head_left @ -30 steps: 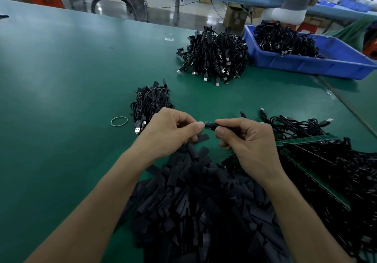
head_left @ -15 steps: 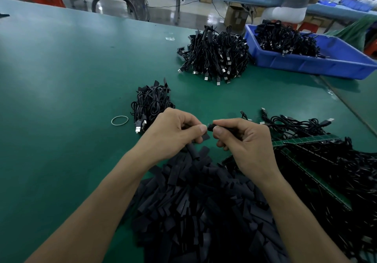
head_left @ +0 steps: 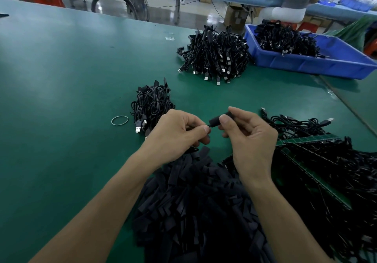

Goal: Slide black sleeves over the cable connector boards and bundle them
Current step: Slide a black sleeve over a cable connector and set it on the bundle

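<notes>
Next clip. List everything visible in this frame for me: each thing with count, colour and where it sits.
table: one, green, under everything
sleeve pile: one, black, near edge, centre
cable bundle: one, black, mid-table
rubber band: one, pale, left of that bundle
cable heap: one, black, far centre
bin: one, blue, far right, holds black cables
loose cables: one tangle, black, right, with green board strips
sleeve: one, black, held mid-air, centre
cable end: one, black, at sleeve's left end
left grip: one bare hand, pinches the cable end
right grip: one bare hand, pinches the sleeve
</notes>
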The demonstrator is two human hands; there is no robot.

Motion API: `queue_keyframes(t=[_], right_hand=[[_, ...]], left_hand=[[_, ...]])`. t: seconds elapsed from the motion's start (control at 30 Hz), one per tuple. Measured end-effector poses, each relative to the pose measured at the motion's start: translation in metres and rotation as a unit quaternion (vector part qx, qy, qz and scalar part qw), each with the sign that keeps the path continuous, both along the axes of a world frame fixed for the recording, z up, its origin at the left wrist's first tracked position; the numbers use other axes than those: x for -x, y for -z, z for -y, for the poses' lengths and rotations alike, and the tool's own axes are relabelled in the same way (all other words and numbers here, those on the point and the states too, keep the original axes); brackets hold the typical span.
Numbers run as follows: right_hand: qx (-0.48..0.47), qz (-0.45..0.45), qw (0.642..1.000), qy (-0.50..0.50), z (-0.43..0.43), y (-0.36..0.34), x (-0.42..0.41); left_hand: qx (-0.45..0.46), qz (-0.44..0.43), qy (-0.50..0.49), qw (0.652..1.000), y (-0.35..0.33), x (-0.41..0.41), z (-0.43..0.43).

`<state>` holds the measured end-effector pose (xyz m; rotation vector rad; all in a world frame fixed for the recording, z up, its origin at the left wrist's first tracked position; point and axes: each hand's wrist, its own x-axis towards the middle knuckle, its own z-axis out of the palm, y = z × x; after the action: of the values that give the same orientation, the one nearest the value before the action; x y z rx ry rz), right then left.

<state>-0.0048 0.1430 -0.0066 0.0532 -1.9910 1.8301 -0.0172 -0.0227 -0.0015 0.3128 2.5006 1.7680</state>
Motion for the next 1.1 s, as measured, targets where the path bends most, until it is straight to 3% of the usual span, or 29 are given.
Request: queue_keyframes(t=[0.63,0.77,0.93,1.1], right_hand=[[0.042,-0.013,0.999,-0.027,0.016,0.006,-0.005],[0.082,0.006,0.996,-0.029,0.011,0.0,-0.003],[0.204,0.026,0.978,-0.039,-0.001,-0.012,0.004],[0.209,0.021,0.976,-0.055,-0.005,-0.021,0.008]], left_hand=[[-0.034,-0.058,-0.03,0.997,0.006,-0.004,-0.011],[-0.004,-0.06,-0.019,0.998,0.006,-0.003,-0.008],[0.109,-0.025,0.048,0.993,0.008,0.003,0.005],[0.113,-0.071,0.028,0.991,0.01,0.002,0.001]])
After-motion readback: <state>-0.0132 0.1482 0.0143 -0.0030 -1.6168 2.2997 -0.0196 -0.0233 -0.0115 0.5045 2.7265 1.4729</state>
